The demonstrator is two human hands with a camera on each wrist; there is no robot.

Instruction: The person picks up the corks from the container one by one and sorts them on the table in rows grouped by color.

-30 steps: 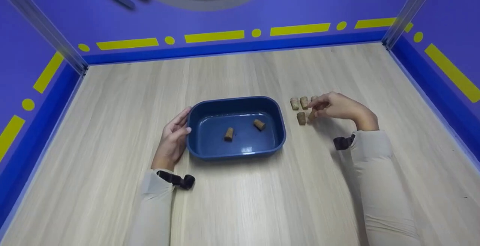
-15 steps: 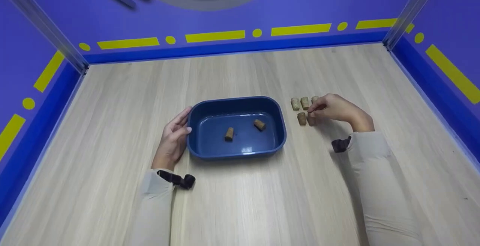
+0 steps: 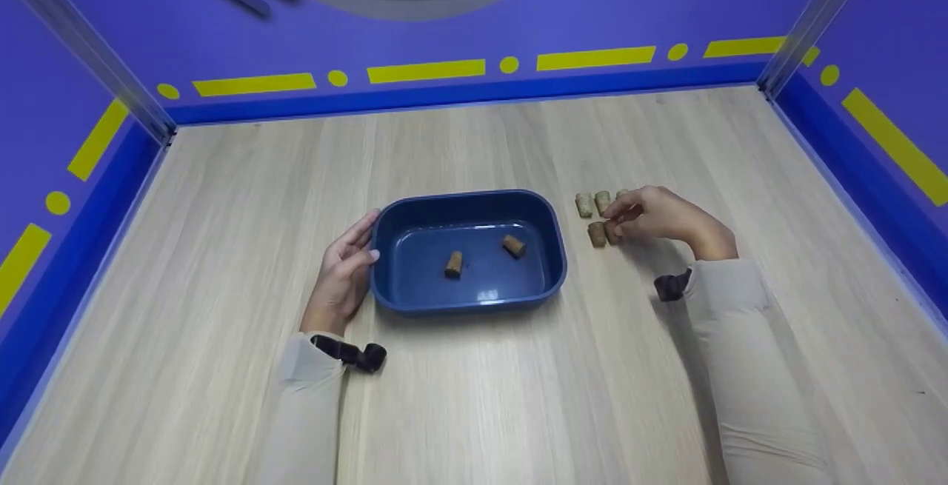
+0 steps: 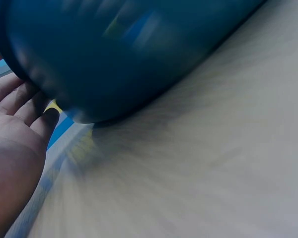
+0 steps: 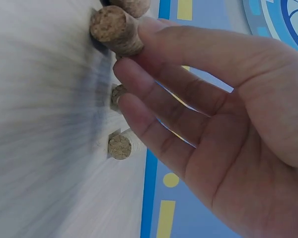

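A deep blue rectangular plastic container (image 3: 468, 309) stands in the middle of the table, with two corks inside, one cork (image 3: 453, 265) near the centre and another cork (image 3: 513, 246) to the right. My left hand (image 3: 341, 278) holds its left end, thumb at the rim and fingers along the outer wall. To the container's right, my right hand (image 3: 663, 220) pinches a brown cork (image 5: 116, 32) between thumb and forefinger, low at the tabletop. Right beside it stands another brown cork (image 3: 597, 234). The other fingers of that hand are spread.
Behind the pinched cork is a row of paler corks, among them a left cork (image 3: 584, 205) and a middle cork (image 3: 602, 202); the right one is partly hidden by the hand. Purple-blue panels (image 3: 444, 41) with yellow marks wall in the wooden table (image 3: 474, 403).
My right hand has shifted slightly left, bringing the pinched cork closer to its brown neighbour. My left hand and the container have stayed in place.
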